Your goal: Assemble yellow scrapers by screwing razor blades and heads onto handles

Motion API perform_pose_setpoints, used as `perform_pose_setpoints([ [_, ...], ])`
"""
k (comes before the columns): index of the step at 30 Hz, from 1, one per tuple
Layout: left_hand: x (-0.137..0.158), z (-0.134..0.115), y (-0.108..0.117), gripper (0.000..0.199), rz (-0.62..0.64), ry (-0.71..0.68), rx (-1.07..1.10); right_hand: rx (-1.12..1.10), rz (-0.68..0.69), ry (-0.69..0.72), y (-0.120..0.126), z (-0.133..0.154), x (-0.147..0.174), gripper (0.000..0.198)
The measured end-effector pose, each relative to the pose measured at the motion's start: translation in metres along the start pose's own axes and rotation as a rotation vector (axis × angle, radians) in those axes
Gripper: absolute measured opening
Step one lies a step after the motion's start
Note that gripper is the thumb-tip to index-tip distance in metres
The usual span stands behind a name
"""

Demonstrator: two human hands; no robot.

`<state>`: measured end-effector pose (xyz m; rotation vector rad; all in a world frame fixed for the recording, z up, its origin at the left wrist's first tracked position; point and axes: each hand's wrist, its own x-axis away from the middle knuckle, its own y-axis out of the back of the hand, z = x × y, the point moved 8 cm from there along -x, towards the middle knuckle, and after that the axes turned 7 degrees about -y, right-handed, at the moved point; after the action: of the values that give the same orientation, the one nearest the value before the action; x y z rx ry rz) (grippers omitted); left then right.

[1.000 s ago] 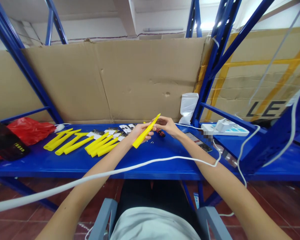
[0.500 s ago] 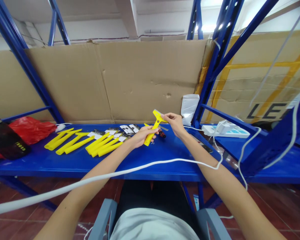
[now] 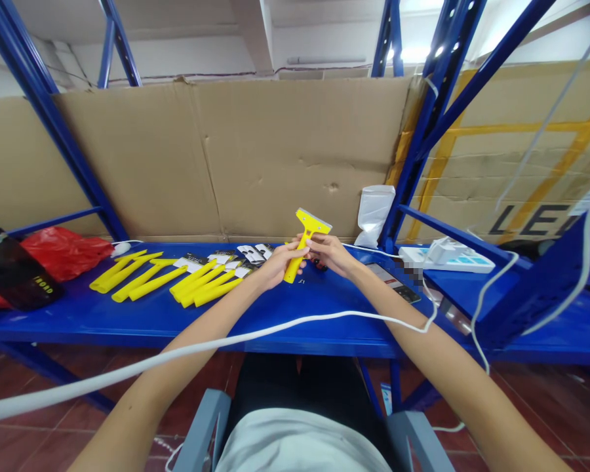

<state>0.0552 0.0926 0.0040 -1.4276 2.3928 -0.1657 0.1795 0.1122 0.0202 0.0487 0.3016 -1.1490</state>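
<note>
A yellow scraper (image 3: 313, 225) is held up over the blue table, its wide head pointing up and away from me. My left hand (image 3: 278, 265) is closed round its handle. The fingers of my right hand (image 3: 333, 254) pinch the scraper just below the head. Under my right hand lies a dark and red tool (image 3: 319, 265), mostly hidden. Tiny metal bits (image 3: 301, 281) rest on the table below the handle. Left of my left hand are several more yellow scrapers (image 3: 150, 283) in rows, with black and white cards (image 3: 250, 253) behind some of them.
A white cable (image 3: 275, 328) crosses in front of the table, over my forearms. A black bottle (image 3: 17, 275) and a red plastic bag (image 3: 61, 252) stand at left. At right are a phone (image 3: 398, 285), a white power strip (image 3: 465, 261) and a blue rack post (image 3: 417, 144).
My right hand has moved from the blade edge of the scraper's head down to its neck. The head now shows fully, turned more toward me. My left hand keeps its hold.
</note>
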Motion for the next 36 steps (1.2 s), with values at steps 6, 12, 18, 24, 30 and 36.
perform_pose_setpoints([
  [6,-0.002,0.005,0.003,0.04,-0.003,-0.007,-0.104,-0.031,-0.08,0.045,0.01,0.004,-0.001,0.053],
  [12,-0.002,0.008,0.005,0.047,0.016,-0.048,-0.25,-0.029,-0.291,0.132,0.041,0.005,-0.007,0.056],
  [18,-0.008,0.012,0.005,0.066,0.065,-0.121,-0.427,0.05,-0.225,0.09,0.03,0.001,-0.006,0.057],
  [24,-0.012,0.001,0.011,0.064,0.084,-0.24,-0.847,0.059,-0.198,0.092,0.023,-0.002,-0.005,0.062],
  [30,-0.015,-0.027,0.052,0.034,-0.08,-0.241,-1.396,0.012,-0.339,0.158,0.043,0.004,-0.005,0.064],
  [36,-0.015,-0.023,0.088,0.04,-0.142,-0.053,-1.767,-0.015,-0.359,0.157,0.046,0.003,-0.006,0.069],
])
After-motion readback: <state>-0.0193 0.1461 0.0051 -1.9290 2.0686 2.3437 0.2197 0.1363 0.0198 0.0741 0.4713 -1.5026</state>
